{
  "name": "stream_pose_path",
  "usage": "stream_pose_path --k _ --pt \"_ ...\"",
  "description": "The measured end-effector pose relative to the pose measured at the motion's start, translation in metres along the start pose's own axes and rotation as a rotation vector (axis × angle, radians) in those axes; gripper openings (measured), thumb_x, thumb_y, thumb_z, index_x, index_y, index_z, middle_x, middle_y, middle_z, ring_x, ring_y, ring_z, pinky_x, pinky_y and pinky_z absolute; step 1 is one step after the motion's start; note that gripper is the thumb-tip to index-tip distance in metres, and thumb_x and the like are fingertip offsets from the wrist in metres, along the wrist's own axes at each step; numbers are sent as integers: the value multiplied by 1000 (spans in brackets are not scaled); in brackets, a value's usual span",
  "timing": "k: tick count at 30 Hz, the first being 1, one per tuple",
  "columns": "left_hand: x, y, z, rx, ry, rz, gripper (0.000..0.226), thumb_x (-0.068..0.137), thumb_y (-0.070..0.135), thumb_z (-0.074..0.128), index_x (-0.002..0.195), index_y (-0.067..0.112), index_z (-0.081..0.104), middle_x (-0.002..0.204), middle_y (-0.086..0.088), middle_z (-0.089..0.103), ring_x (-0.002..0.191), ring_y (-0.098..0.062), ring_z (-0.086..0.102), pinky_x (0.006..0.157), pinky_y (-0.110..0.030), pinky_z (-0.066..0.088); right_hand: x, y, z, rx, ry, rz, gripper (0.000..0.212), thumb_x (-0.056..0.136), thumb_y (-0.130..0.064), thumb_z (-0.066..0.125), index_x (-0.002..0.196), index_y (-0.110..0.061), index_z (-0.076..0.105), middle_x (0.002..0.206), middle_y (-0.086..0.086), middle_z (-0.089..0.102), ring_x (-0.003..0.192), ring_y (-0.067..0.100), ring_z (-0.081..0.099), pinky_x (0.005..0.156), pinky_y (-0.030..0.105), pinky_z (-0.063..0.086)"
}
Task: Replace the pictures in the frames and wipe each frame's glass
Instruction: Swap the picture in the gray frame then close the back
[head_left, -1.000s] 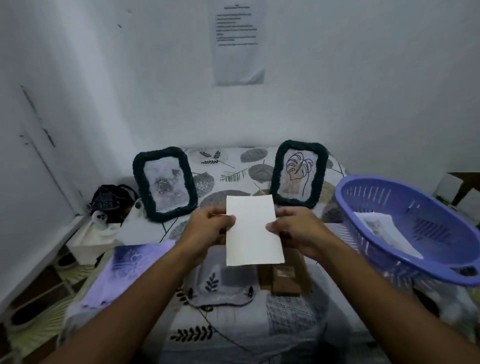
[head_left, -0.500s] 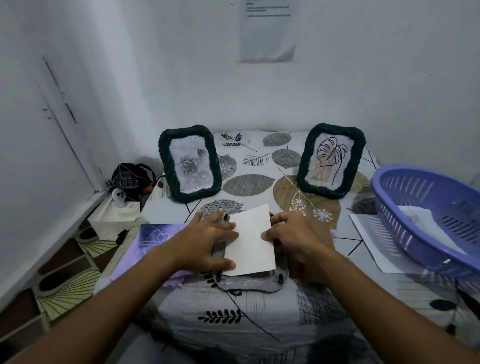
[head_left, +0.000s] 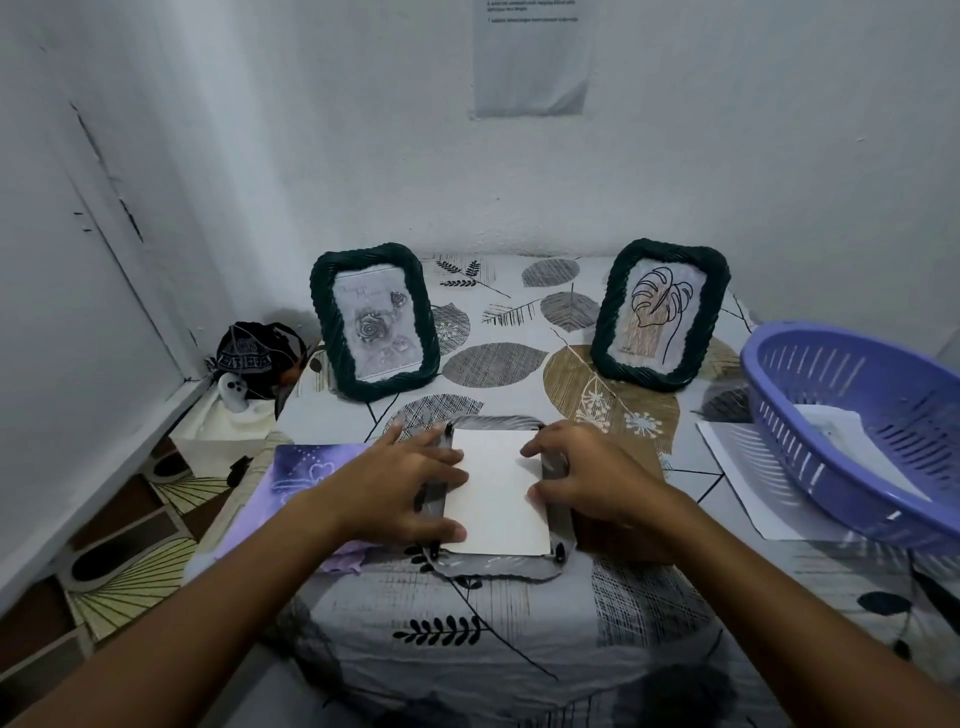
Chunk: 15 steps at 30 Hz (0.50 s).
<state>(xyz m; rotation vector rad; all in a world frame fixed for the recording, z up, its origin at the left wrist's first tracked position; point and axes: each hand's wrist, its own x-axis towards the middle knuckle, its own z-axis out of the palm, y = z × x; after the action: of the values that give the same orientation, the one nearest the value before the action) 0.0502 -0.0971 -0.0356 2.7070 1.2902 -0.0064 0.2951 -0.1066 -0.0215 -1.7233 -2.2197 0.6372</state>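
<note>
Pressing the white picture (head_left: 501, 491) flat into the face-down frame (head_left: 496, 566) at the table's near edge, left hand (head_left: 397, 491) and right hand (head_left: 587, 480) are spread open — corners should be squared, seemingly under the clips.

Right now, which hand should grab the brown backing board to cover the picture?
Probably the right hand. The brown backing board lies right beside and partly under it, right of the face-down frame. The left hand is pressing the white picture on the far side.
</note>
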Motion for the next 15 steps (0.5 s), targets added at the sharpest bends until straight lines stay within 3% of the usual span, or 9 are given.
stream_pose_path --k 4,8,15 --pt "4 -4 0 -58 -3 -14 79 75 72 58 140 28 47 155 6 30 147 -11 6 118 -44 -1 -5 3 -3 -99 -145 -57 61 79 -43 71 134 -25 52 152 -3 34 141 18 25 114 46 24" --pt "9 -11 -5 -26 -65 -30 101 67 79 56 148 22 33 159 3 18 147 -9 -2 117 -40 -7 -8 5 -1 -127 -186 -50 74 72 -55 71 137 -28 47 153 -10 30 142 17 23 117 49 15" --pt "11 -12 -7 -32 -85 -27 100 65 79 61 144 23 37 159 5 17 147 -8 -4 118 -38 -9 -4 13 3 -103 -183 -66 76 65 -61 73 133 -37 48 157 -12 21 145 16 15 117 54 8"
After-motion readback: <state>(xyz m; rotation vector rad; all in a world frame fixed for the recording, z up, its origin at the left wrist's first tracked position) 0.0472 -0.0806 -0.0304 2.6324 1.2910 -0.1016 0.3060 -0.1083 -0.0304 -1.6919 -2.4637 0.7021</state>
